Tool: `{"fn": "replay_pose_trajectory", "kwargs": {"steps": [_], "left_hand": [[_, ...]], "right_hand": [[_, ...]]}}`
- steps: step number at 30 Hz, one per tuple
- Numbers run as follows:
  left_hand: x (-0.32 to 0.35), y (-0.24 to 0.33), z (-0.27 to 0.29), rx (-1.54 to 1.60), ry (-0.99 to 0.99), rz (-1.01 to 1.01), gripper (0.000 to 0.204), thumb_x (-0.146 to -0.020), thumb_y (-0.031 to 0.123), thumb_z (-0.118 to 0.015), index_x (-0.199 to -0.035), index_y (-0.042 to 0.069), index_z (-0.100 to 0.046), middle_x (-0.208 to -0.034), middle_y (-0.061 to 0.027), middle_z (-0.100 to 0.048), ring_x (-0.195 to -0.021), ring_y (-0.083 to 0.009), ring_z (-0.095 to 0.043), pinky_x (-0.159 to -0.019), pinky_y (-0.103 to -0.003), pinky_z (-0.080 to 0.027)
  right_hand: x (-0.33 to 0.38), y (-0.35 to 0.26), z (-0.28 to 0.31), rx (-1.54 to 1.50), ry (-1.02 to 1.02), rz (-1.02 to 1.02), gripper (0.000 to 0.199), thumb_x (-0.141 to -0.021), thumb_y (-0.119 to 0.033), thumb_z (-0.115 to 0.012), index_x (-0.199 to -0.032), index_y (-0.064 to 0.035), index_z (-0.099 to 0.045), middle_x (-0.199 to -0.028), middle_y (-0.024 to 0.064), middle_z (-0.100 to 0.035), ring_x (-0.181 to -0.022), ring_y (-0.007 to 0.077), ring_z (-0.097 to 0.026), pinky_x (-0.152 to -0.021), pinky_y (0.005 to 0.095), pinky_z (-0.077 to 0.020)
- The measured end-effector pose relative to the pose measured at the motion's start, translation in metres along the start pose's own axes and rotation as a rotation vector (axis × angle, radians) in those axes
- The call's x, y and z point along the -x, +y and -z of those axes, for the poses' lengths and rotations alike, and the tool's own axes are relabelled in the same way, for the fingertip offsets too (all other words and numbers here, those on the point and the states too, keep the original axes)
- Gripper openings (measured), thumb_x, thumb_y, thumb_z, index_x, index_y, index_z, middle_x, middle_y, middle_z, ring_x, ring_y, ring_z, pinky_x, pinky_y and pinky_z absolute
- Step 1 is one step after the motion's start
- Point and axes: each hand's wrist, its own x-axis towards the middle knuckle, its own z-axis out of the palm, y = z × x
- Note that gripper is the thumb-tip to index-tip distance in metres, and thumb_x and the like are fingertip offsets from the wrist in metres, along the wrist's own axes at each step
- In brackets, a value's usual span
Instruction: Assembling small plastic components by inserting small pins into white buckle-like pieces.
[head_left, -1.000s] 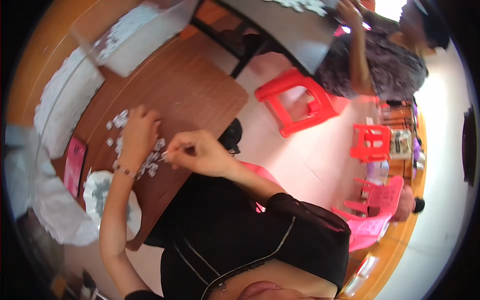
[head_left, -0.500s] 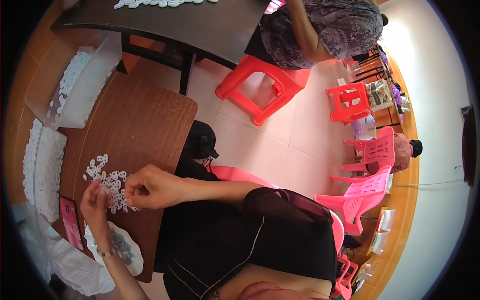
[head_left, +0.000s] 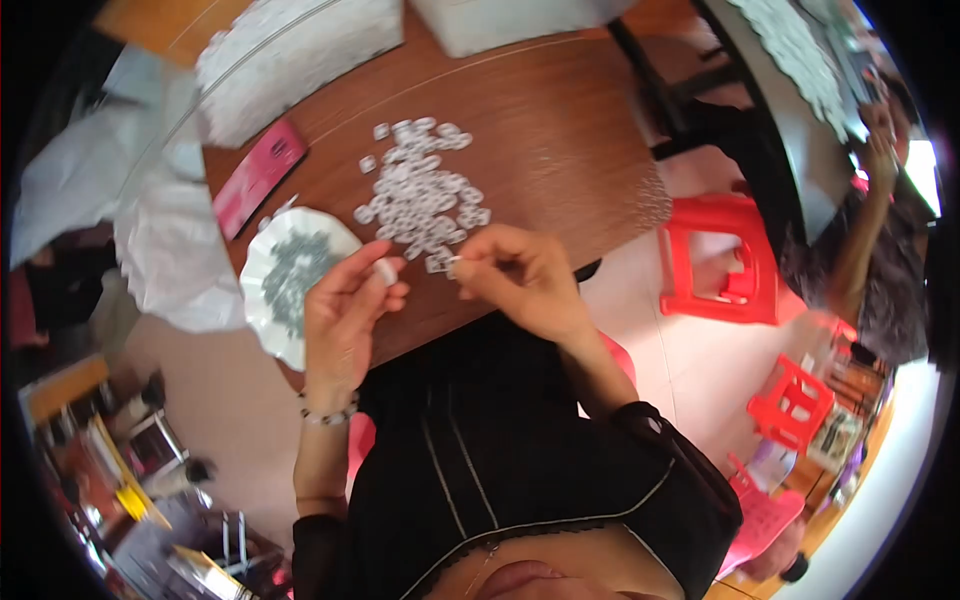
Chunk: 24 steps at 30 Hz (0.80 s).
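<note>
Now, my left hand point(head_left: 345, 310) pinching a small white piece point(head_left: 384, 271), my right hand point(head_left: 515, 280) nipping another small piece point(head_left: 452, 266) just beside it, pile of white pieces point(head_left: 420, 190) above both grips, white dish point(head_left: 285, 280) left of them, flat pink rectangular package point(head_left: 258, 177) beyond, brown table point(head_left: 560, 130) beneath.

Only one view here, a fisheye on my head looking steeply down and close at the brown table point(head_left: 560, 130) edge and my lap. Edges bend hard, the red stool point(head_left: 715, 260) sits off right, and no second view overlaps.
</note>
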Motion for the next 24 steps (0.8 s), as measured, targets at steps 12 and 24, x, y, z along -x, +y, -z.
{"fn": "replay_pose_trajectory", "kwargs": {"steps": [12, 24], "left_hand": [[0.014, -0.016, 0.011, 0.066, 0.056, -0.109, 0.031, -0.089, 0.007, -0.063, -0.118, -0.003, -0.059, -0.099, -0.0114, -0.066, -0.084, -0.0153, -0.065, -0.073, -0.025, -0.054], [0.006, -0.023, 0.003, 0.104, 0.041, -0.047, 0.023, -0.091, 0.011, -0.061, -0.109, -0.004, -0.064, -0.092, -0.0093, -0.067, -0.078, -0.0129, -0.064, -0.068, -0.024, -0.052]], "right_hand": [[-0.009, 0.010, -0.023, -0.072, 0.008, -0.037, 0.007, -0.090, -0.007, -0.061, -0.091, 0.0000, -0.061, -0.080, 0.0039, -0.064, -0.075, 0.0083, -0.062, -0.065, 0.0196, -0.0475], [-0.009, 0.013, -0.037, -0.117, -0.111, -0.108, 0.011, -0.090, -0.011, -0.060, -0.092, -0.0007, -0.060, -0.080, 0.0066, -0.066, -0.071, 0.0103, -0.062, -0.064, 0.0201, -0.0476]]}}
